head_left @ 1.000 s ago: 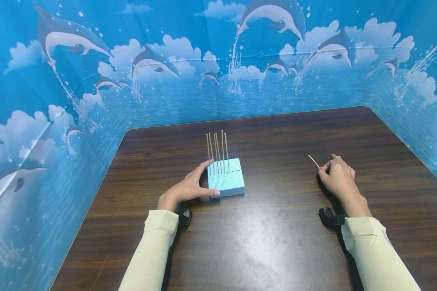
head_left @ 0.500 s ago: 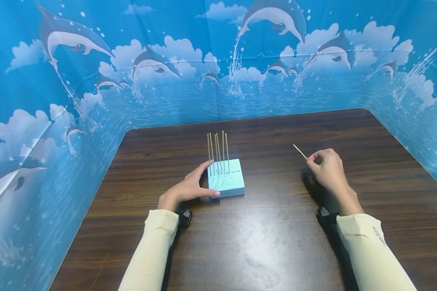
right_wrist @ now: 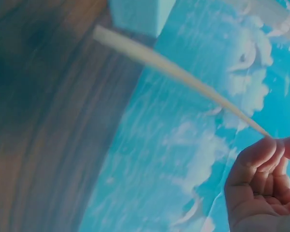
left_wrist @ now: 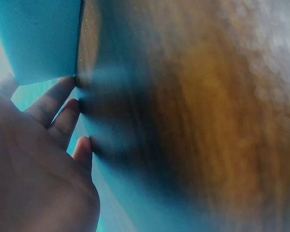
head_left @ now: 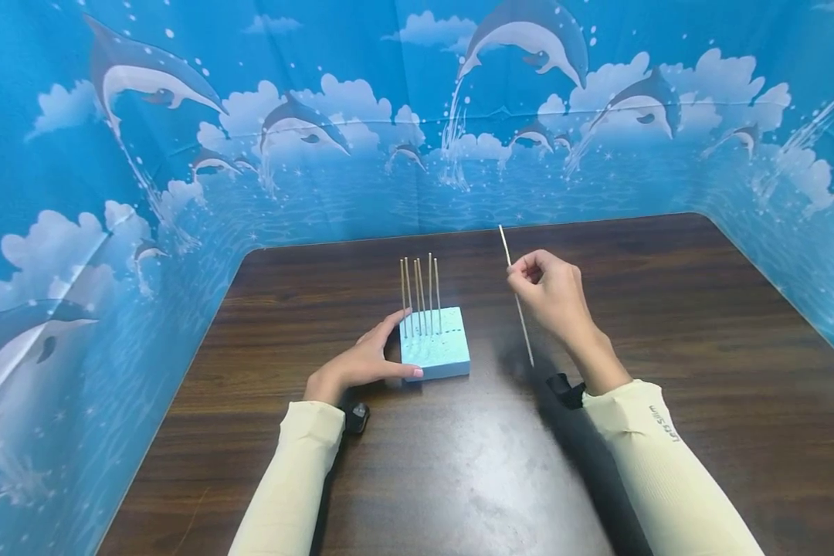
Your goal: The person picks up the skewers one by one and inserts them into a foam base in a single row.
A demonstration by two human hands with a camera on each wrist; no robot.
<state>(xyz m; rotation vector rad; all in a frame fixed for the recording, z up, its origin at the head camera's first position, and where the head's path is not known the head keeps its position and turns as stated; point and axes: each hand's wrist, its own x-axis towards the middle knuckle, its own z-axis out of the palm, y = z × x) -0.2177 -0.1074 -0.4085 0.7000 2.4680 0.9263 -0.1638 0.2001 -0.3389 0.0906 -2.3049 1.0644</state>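
Observation:
A light blue foam block sits on the table with several thin wooden sticks standing upright in its back left part. My left hand grips the block's left side, thumb along the front face and forefinger at the back corner. In the left wrist view, fingertips of that hand reach the block's lower edge and the tabletop. My right hand pinches a single wooden stick near its middle, between thumb and forefinger, right of the block. The stick tilts, lower end toward me; the right wrist view shows it slanting from the fingertips.
The dark wood-grain table spreads around the block and hands. Behind it and along its sides hangs a blue dolphin-print curtain. Small holes mark the block's top. Black straps with cameras sit at both wrists.
My right hand has moved left toward the block and lifted, and the stick has swung from slanting to nearly upright. The left hand and block have stayed in place.

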